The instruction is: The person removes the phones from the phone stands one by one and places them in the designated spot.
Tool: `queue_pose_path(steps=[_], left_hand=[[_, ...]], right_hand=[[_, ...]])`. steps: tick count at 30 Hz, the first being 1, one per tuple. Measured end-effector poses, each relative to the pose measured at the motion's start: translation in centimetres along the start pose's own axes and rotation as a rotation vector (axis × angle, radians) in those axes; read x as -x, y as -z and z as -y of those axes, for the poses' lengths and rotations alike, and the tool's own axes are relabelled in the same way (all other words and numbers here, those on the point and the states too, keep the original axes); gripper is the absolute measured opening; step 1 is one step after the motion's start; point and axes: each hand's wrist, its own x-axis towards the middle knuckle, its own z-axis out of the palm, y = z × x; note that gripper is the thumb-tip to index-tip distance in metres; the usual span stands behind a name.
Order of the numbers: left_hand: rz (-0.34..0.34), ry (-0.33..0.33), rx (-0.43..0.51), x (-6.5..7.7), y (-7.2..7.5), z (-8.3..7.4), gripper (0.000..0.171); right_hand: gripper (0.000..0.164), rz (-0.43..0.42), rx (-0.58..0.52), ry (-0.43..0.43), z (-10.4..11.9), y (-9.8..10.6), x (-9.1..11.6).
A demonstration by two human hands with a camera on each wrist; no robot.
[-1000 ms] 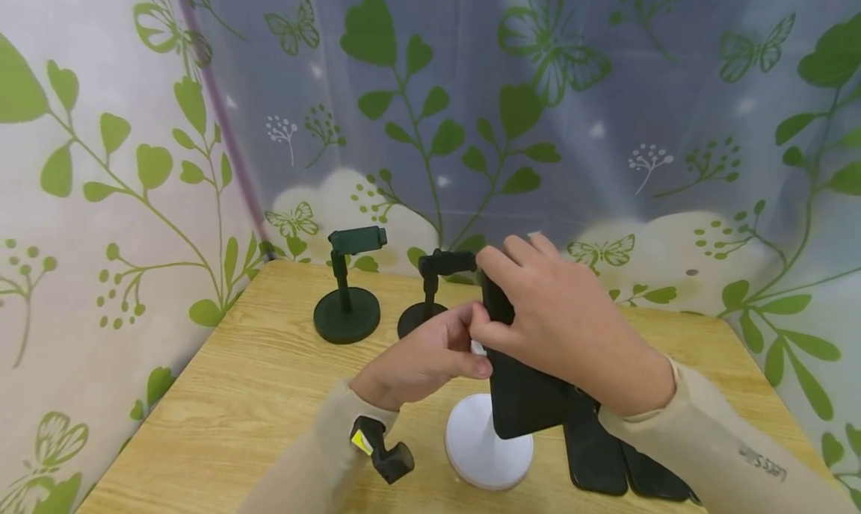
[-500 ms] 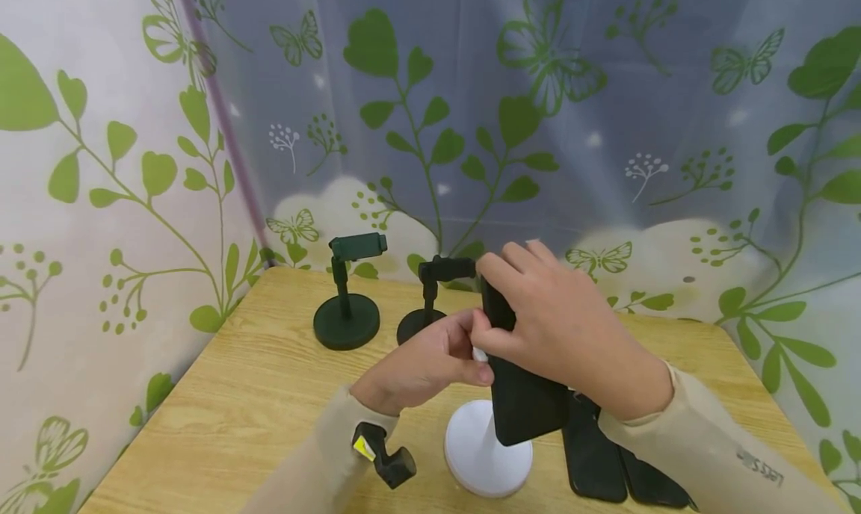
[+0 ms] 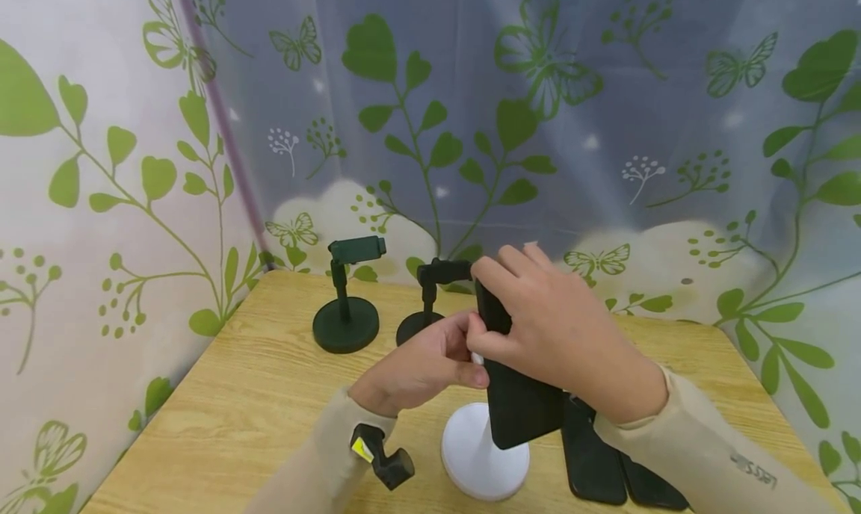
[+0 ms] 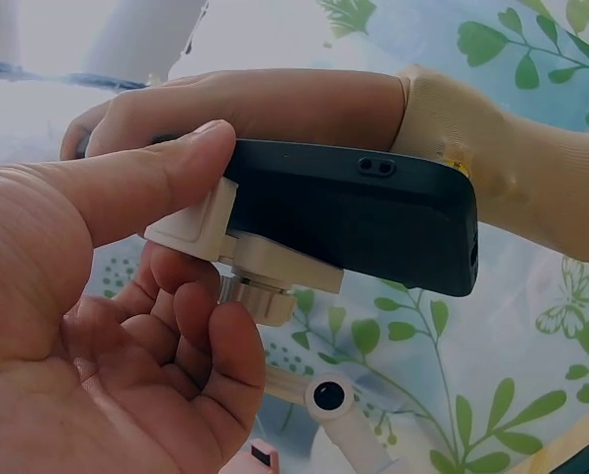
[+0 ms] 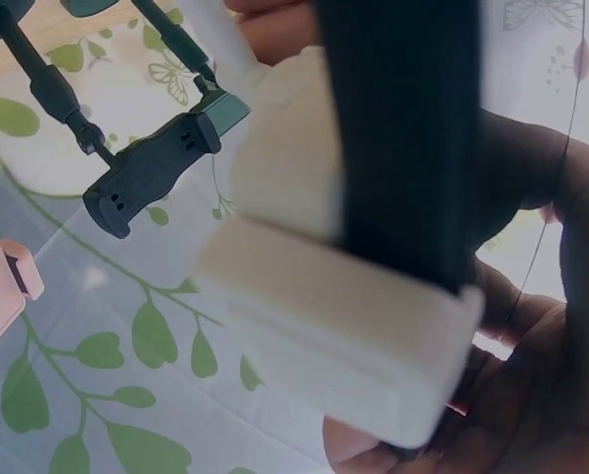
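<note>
A black phone (image 3: 525, 417) stands tilted above a white phone stand, whose round base (image 3: 484, 462) rests on the table. In the left wrist view the white clamp (image 4: 280, 265) of the stand lies behind the phone, with a ribbed knob (image 4: 260, 299) under it. My left hand (image 3: 420, 364) grips the clamp's end, the thumb on the phone's edge and the fingers curled near the knob. My right hand (image 3: 565, 327) holds the phone from its front, fingers over the far end. In the right wrist view the clamp's white lip (image 5: 344, 331) hooks over the phone's side.
A dark green phone stand (image 3: 344, 323) and a black one (image 3: 428, 293) stand at the back left. Two dark phones (image 3: 595, 458) lie on the wooden table (image 3: 249, 394) beside the white base. A pink holder (image 5: 3, 291) shows in the right wrist view. Patterned curtains hang behind.
The head view has tilted up slightly, so the scene sits a little lower in it. Both hands and the phone keep nearly the same place over the white base.
</note>
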Motion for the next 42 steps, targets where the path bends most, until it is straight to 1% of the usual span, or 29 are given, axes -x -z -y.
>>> queue_pose_path(steps=[4,10,18,21,23,27,28,29,33,36,40,42], left_hand=[[0.010,0.003,0.013,0.0,-0.1,0.2,0.050],[0.005,0.001,0.010,0.0,-0.3,0.5,0.050],[0.018,0.000,0.013,0.0,-0.5,0.8,0.041],[0.029,0.004,0.024,0.0,-0.5,0.8,0.040],[0.040,0.007,0.032,-0.1,-0.6,0.8,0.046],[0.062,0.008,0.028,0.0,-0.6,0.8,0.073],[0.063,0.006,0.022,0.1,-0.6,0.8,0.077],[0.063,0.005,0.016,0.1,-0.6,0.8,0.077],[0.053,0.005,-0.012,0.2,-0.8,0.6,0.066],[0.042,0.005,-0.061,0.3,-1.0,0.3,0.059],[-0.002,-0.003,-0.174,0.6,-1.4,-0.1,0.042],[-0.033,-0.018,-0.251,0.7,-1.5,-0.3,0.032]], right_hand=[[0.014,0.003,-0.003,-0.007,0.0,0.0,0.2],[0.014,0.009,-0.003,-0.004,0.0,0.0,0.6],[0.021,-0.034,-0.022,0.042,-0.2,-0.3,1.1],[0.022,-0.043,-0.027,0.047,-0.1,-0.4,1.3],[0.023,-0.043,-0.022,0.048,0.0,-0.4,1.5],[0.024,-0.036,-0.021,0.047,0.1,-0.4,1.9],[0.024,-0.036,-0.020,0.049,0.2,-0.4,1.9],[0.024,-0.037,-0.021,0.052,0.2,-0.4,2.0],[0.025,-0.040,-0.019,0.063,0.2,-0.4,2.2],[0.026,-0.036,-0.024,0.068,0.2,-0.3,2.4],[0.028,-0.041,-0.045,0.073,0.2,-0.2,2.8],[0.027,-0.066,-0.066,0.088,0.2,-0.1,3.0]])
